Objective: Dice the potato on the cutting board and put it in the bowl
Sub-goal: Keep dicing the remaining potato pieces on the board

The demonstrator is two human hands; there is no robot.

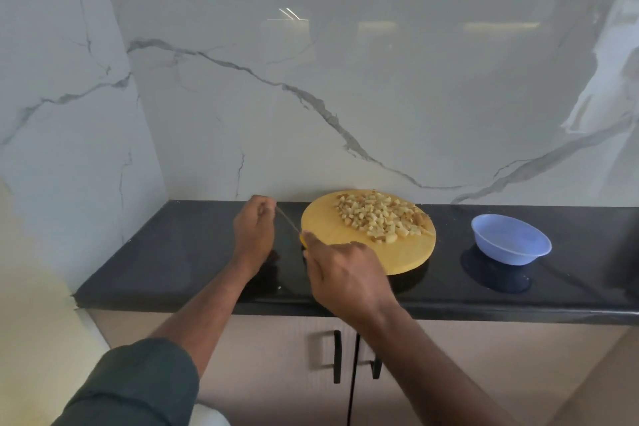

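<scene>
A pile of diced potato [380, 216] lies on the far half of a round wooden cutting board [397, 252] on the black counter. My right hand [349, 278] grips the yellow handle of a knife [287, 222] at the board's left edge. The thin blade runs up and left to my left hand [254, 228], whose curled fingers pinch the blade near its tip. A blue plastic bowl [511, 239] stands to the right of the board and looks empty.
The black counter [173, 252] ends at a marble wall behind and another on the left. Below the front edge are cabinet doors with black handles [337, 356]. A bare stretch of counter separates the board from the bowl.
</scene>
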